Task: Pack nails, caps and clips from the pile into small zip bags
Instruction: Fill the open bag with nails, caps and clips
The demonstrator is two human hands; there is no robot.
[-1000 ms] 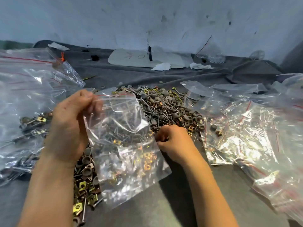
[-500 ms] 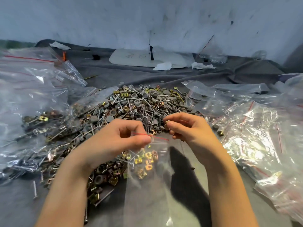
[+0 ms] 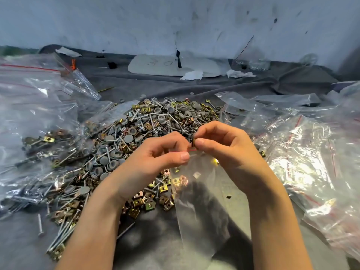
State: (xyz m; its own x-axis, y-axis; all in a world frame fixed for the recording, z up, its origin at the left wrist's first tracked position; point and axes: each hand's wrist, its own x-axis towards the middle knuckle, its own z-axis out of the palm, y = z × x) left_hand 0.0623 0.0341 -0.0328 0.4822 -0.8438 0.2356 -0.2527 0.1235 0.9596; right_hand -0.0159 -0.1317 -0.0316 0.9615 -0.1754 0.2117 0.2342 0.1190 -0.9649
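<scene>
Grey cloth (image 3: pixel 23 242); zip bag (image 3: pixel 202 211), perhaps empty, in left fingers (image 3: pixel 183 156); clip (image 3: pixel 192 143) in right fingers (image 3: pixel 202 142).

A small zip bag (image 3: pixel 196 201) of thin, clear, glossy plastic is shown, edged with a red seal strip, and a dark metal clip (image 3: pixel 192 143) is seen at its mouth. The pile (image 3: pixel 152 129) is made up of bright silvery metal nails, shiny brass-toned clips and matt grey, plastic-looking caps, spread on a soft, matt grey cloth (image 3: pixel 136 88). Crinkled, shiny, clear plastic bags (image 3: pixel 302 152) are seen alongside, and a matt, scuffed painted wall (image 3: pixel 116 22) behind.
</scene>
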